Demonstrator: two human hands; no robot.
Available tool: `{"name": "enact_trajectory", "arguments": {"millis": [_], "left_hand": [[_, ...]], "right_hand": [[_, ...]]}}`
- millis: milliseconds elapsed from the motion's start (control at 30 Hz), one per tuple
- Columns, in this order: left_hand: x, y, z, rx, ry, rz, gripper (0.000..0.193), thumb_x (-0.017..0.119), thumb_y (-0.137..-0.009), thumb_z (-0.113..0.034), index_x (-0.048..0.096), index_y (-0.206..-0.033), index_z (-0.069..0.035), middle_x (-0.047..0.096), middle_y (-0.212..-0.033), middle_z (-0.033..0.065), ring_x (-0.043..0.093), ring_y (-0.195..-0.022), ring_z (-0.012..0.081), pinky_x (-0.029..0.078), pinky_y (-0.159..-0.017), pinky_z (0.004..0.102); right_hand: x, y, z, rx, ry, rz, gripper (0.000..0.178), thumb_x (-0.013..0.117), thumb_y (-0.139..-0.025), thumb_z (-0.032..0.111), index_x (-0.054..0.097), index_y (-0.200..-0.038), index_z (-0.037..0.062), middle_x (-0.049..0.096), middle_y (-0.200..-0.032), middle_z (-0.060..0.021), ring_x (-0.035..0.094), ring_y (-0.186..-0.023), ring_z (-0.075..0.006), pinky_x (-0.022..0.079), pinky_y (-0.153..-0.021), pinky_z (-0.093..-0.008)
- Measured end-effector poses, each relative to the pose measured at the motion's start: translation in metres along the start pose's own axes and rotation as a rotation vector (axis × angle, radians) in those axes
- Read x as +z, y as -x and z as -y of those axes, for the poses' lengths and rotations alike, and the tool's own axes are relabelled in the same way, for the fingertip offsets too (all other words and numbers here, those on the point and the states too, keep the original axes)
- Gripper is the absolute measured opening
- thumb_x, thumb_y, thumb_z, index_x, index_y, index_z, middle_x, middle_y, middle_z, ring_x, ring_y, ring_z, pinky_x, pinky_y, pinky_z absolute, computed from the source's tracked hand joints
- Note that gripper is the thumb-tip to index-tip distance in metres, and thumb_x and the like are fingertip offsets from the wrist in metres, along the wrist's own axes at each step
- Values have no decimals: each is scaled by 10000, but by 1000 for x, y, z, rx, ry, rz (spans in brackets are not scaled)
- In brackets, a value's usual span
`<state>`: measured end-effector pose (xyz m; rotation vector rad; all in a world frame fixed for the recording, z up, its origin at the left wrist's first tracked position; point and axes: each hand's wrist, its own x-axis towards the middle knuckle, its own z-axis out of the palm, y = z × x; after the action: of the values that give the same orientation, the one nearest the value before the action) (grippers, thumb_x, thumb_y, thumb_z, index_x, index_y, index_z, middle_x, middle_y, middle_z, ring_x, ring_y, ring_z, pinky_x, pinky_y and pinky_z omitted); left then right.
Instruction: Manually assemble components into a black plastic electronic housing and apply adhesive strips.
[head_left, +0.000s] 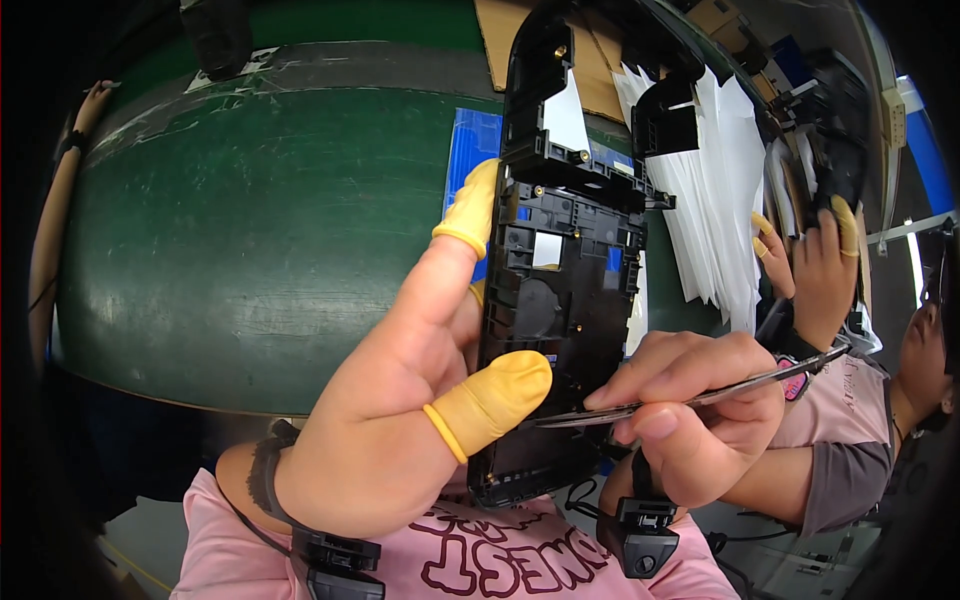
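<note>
1. L hand [380, 400] clamped blk plastic housing [540, 310], ctr, spanning 1–6 o'clock.
2. R hand [715, 435] pinched metal tweezers [750, 384], 4 o'clock, tip nr housing's 6-o'clock end.
3. Green desk [280, 200] lay 10 o'clock.

The casing [538, 305], far end cut off, partly hides the left hand [385, 390]. A co-worker's hand [825, 268] touches a dark piece [840, 135], seemingly too blurred to identify.

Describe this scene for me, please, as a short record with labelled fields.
Left hand: holds casing; yellow cot on thumb
Right hand: holds tweezers, one end before the casing, contact unclear
Casing: black, with openings
Table: green
White sheets: beyond casing, to the right
Far right: another person's hand
</note>
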<state>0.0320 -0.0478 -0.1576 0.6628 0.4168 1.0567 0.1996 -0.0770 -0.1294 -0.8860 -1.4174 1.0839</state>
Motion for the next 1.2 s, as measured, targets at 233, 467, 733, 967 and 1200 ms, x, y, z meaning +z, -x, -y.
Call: {"name": "enact_trajectory", "arguments": {"millis": [233,467,733,967,1200], "left_hand": [[1,1,-3,-6,-5,-19,834,602,-772,-72,41,-1388,-85,367,-1303,157,437,-1139,215,357,-942,328],[-1,0,-2,-9,-27,-29,838,610,-770,-81,43,-1388,-84,367,-1301,163,439,-1136,218,358,-943,330],[-1,2,-5,-63,25,1,846,615,-775,-97,31,-1386,-75,367,-1301,160,423,-1153,222,333,-958,342],[1,4,-6,-84,22,19,854,613,-777,-104,14,-1386,-74,347,-1312,168,409,-1168,231,330,-961,345],[-2,4,-3,-62,16,24,846,604,-781,-98,11,-1383,-63,337,-1318,176,396,-1181,236,325,-967,349]], "right_hand": [[-5,-2,-1,-134,114,134,172,620,-682,-101,548,-838,-94,599,-736,-234,591,-600,-220,442,-515,-257],[-2,-2,1,-170,196,151,200,631,-656,-108,550,-836,-82,601,-716,-223,618,-619,-261,463,-510,-294],[-6,-10,1,-253,357,342,160,562,-742,-27,472,-874,-39,597,-751,-229,523,-547,-167,424,-490,-237],[0,-10,3,-12,187,176,104,553,-755,6,467,-798,-34,581,-633,-189,542,-526,-173,432,-484,-231],[3,-6,-9,36,84,45,114,547,-757,27,456,-784,-37,564,-602,-181,489,-459,-137,410,-441,-215]]}}
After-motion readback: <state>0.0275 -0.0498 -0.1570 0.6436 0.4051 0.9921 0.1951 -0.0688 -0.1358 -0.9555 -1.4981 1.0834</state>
